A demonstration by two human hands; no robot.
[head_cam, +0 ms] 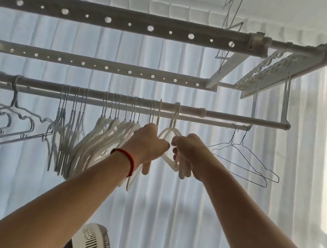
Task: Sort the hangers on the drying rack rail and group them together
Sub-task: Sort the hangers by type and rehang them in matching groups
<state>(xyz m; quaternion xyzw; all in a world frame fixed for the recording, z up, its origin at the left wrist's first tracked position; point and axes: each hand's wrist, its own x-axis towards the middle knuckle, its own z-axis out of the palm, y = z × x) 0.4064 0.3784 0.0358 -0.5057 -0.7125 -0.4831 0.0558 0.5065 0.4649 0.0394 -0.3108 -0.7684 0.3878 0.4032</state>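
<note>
Rail position: the round white drying rack rail (181, 108) runs horizontally across the view, below two perforated grey bars (110, 19) of the ceiling-mounted rack. Pale pleated curtains (45, 33) hang behind the rack.

Far left on the rail: grey plastic hangers with notched shoulders (11, 108), spread apart and turned broadside to the camera.

Next to the right: a tight bundle of slim pale grey hangers (66, 135), hanging edge-on.

Next: a dense group of white plastic hangers (101, 138), fanned and touching each other; its right edge reaches the left hand.

Left hand (148, 142): raised below the rail, a red cord bracelet (127, 158) on the wrist. The grip is closed, with the fingers curled round white hangers at the right end of that group.

Between the hands: a single white plastic hanger with a wide looped hook (174, 123) hangs on the rail, its shoulders dropping to both hands.

Right hand (191, 151): raised just beside the left. The grip is closed, with the fingers curled round the lower part of white hangers.

Right of the hands: two thin dark wire hangers (246, 156) hang near the rail's end, apart from the white group.

Bottom centre: a white round fan with a slotted housing (92, 242).
</note>
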